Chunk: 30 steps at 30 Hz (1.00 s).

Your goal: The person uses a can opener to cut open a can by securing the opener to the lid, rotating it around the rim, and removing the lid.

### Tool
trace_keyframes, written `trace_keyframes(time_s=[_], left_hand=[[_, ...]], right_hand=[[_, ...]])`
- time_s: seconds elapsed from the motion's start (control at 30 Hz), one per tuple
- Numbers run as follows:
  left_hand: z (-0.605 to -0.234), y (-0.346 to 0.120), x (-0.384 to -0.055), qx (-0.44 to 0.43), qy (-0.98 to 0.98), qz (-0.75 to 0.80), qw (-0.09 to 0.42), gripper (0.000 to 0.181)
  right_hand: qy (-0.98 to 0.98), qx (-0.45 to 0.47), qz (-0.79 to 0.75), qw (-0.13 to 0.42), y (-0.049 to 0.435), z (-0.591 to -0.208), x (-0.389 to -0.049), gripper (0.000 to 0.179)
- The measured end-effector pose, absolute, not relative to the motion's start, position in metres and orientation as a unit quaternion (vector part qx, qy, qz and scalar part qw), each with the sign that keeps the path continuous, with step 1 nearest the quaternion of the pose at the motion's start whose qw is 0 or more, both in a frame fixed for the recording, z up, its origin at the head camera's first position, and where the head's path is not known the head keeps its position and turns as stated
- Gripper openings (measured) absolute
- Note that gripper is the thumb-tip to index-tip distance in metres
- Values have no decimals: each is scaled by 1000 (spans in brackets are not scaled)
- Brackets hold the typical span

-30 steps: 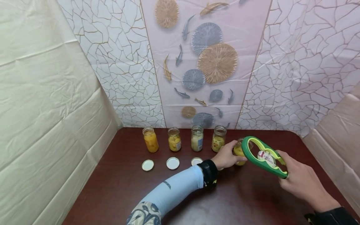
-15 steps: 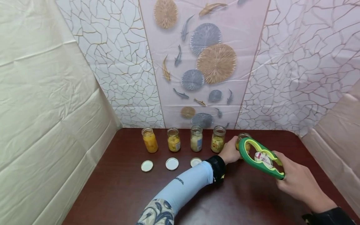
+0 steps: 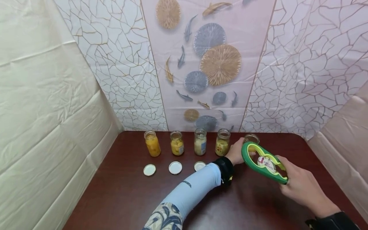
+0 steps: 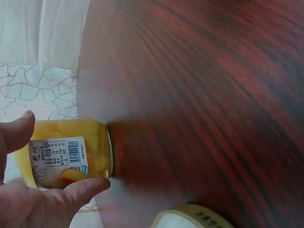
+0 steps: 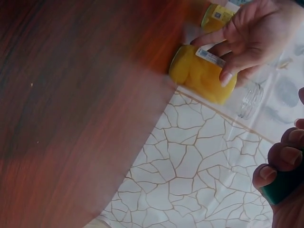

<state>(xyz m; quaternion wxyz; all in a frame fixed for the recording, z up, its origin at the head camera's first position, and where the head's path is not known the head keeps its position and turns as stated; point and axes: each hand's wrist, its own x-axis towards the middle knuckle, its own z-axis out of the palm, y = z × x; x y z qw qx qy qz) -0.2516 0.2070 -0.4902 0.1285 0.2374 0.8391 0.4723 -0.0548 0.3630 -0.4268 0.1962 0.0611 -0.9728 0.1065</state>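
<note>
At the right end of a row, my left hand (image 3: 237, 152) grips a glass jar of yellow fruit (image 4: 97, 147). Its rim (image 3: 252, 138) shows no lid in the head view. Fingers and thumb lie around its labelled side, as the right wrist view shows on the jar (image 5: 199, 78). My right hand (image 3: 302, 185) holds a green jar opener (image 3: 265, 163) with lime inner edges, raised in front of that jar and partly covering it. Only curled fingers and a bit of green handle (image 5: 283, 186) appear low in the right wrist view.
Several uncapped fruit jars stand along the back, from an orange one (image 3: 153, 145) to a yellow-green one (image 3: 222, 145). White-faced lids (image 3: 175, 167) lie before them. Another lid (image 4: 183, 221) shows at the left wrist view's bottom edge. A patterned cloth (image 3: 138, 80) hangs behind the brown table (image 3: 115, 198).
My left hand has moved the jar back and slightly right, toward the row of jars. The jar opener in my right hand has drifted a little left.
</note>
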Motion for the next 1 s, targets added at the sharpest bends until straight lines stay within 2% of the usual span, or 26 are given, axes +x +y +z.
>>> trace_keyframes(time_s=[0.1,0.17,0.2,0.33,0.37,0.43,0.57,0.73,0.87,1.0], left_hand=[[-485,200,-247,241,847,454,139,76],[-478,192,-238,253,858,425,138,76],[-485,192,-237,269,867,403,120,78],[-466,162,-205,301,871,374,106,66],[-462,153,-196,304,869,375,107,68],[-445,127,-173,301,861,387,139,68],[-440,84,-150,326,845,391,167,62],[-444,51,-138,354,798,448,194,49],[-443,43,-133,346,764,503,211,42],[-444,41,-132,345,724,556,216,34]], right_hand=[[-973,62,109,192,362,-427,-57,86],[-973,63,110,191,361,-426,-57,85],[-973,63,110,191,361,-426,-58,85],[-973,63,106,194,362,-426,-57,86],[-973,64,105,195,363,-426,-56,86],[-974,67,102,193,363,-426,-56,87],[-973,79,96,196,360,-426,-54,88],[-964,108,95,222,353,-429,-54,92],[-952,138,97,256,345,-431,-56,91],[-945,157,101,267,332,-430,-57,89]])
